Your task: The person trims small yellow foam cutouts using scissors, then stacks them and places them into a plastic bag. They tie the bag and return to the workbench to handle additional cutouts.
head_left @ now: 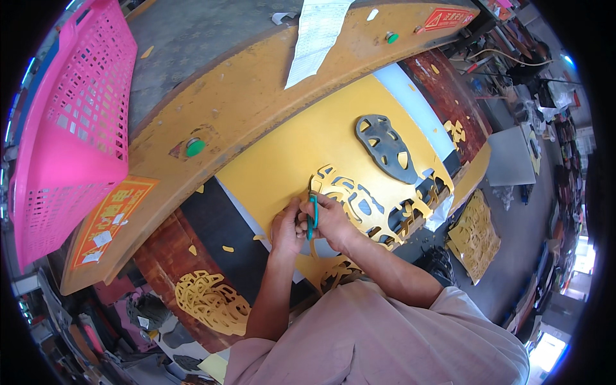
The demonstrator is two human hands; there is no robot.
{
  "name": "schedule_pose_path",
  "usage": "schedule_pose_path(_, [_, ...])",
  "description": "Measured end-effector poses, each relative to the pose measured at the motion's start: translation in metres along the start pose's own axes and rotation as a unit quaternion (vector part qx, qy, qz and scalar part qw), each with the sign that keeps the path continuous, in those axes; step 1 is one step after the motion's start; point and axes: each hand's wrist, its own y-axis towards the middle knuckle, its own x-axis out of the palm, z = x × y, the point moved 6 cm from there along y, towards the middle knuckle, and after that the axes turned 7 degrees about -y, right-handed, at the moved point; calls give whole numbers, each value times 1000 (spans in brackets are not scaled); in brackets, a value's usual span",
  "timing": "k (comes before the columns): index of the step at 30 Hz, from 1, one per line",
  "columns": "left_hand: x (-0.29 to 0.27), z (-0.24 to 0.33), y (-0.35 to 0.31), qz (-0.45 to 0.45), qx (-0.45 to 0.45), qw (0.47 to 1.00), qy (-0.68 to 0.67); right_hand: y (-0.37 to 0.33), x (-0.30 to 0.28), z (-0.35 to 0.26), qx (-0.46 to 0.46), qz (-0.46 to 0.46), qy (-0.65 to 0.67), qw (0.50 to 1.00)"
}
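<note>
Right hand (335,222): It was grasping a teal-handled tool (314,210), probably scissors, between the two hands.
Left hand (287,230): Its fingers were curled at the tool's 9 o'clock, very near; what they gripped, I could not tell.
Finger risk: A slip could have nicked the left fingers, because both hands were so close together.
Tool direction: Its long axis ran about 12 to 6 o'clock; the tip was hidden, so its pointing was unclear.
Yellow lattice (351,200): At the tool's 2 o'clock, thin bridges could have torn if pulled.
Dark die (389,149): Farther, it lay toward 1 o'clock.
</note>
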Motion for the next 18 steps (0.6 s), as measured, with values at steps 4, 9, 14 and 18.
schedule_pose_path(4, [1,1,2,6,11,1000,0,2,2,-8,32,-12,54,998])
schedule_pose_path(9, [6,1,2,-26,34,999,-7,-3,-2,-10,20,-60,101,993])
schedule_pose_path(14, [4,0,5,-62,46,997,-11,-21,-19,-18,34,-196,182,963])
schedule_pose_path(18, [7,4,-2,-51,49,994,-80,-54,-54,-42,14,-212,161,964])
